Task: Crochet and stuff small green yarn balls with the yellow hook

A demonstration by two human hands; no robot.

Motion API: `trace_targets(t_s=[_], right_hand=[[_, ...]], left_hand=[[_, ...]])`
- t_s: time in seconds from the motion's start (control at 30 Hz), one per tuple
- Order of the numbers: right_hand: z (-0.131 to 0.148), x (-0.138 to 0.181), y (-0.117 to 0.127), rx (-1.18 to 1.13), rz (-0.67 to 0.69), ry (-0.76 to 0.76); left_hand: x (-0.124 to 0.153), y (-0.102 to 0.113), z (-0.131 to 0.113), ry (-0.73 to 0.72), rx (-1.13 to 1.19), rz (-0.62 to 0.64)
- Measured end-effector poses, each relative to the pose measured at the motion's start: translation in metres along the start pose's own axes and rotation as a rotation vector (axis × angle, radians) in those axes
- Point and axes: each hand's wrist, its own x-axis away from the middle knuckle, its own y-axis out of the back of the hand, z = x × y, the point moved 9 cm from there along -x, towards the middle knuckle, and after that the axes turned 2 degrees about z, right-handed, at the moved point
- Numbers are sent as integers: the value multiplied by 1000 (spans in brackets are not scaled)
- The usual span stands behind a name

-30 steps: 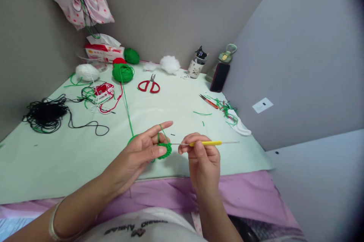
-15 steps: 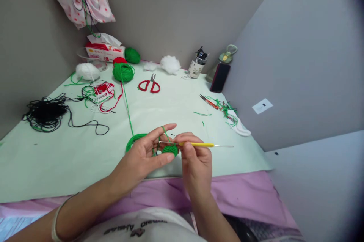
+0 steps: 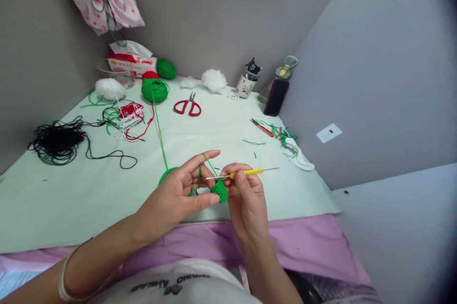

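Observation:
Between my two hands is a small green crochet piece [image 3: 220, 191]. My left hand [image 3: 180, 189] pinches its left edge between the thumb and a finger, with the index finger stretched out and green yarn [image 3: 210, 164] running over it. My right hand [image 3: 246, 194] grips a crochet hook [image 3: 250, 172] by its yellow handle. The hook's metal tip points left and lies at the top of the green piece, where the yarn meets it. Partly behind my left hand lies a coil of green yarn [image 3: 164, 175]; a strand leads from it to the green yarn ball [image 3: 155, 90].
Red-handled scissors [image 3: 187, 106] lie mid-table. Black yarn [image 3: 59, 142], a white yarn ball [image 3: 110, 88] and a tissue box [image 3: 132, 65] are at left. White stuffing [image 3: 213, 81], a cup [image 3: 247, 84], a phone [image 3: 276, 97], orange snips [image 3: 263, 127] and yarn scraps [image 3: 285, 138] stand or lie toward the right.
The crochet hook has tilted, its handle end now higher, and its tip has shifted slightly right. The green piece has turned more upright and moved a little right.

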Motion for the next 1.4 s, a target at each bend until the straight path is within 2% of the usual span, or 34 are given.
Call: trace_targets(t_s=[0.13,0.27,0.37,0.5,0.63,0.73,0.93,1.13,1.27,1.4], right_hand=[[-2,-1,-1,3,-13,-13],[-5,-4,-2,-26,6,-51],[-8,-6,-1,-55,8,-68],[-9,-6,-1,-82,-9,-61],[2,-4,-4,-16,-15,45],[13,-4,-6,78,-14,127],[40,-6,-8,141,3,233],[63,-5,-5,59,-67,224],[71,-2,-3,23,-73,227],[78,1,0,32,-63,248]], left_hand=[[2,2,-5,-69,-56,-61],[7,8,-18,-204,-247,-187],[10,8,-25,-290,-364,-209],[12,9,-27,-277,-414,-229],[8,10,-27,-200,-415,-246],[1,10,-25,-144,-354,-220],[-12,-11,-27,-38,-28,-9],[-10,-27,-35,-71,54,3],[-7,-28,-40,-101,11,-37],[-7,-38,-45,-121,-34,2]])
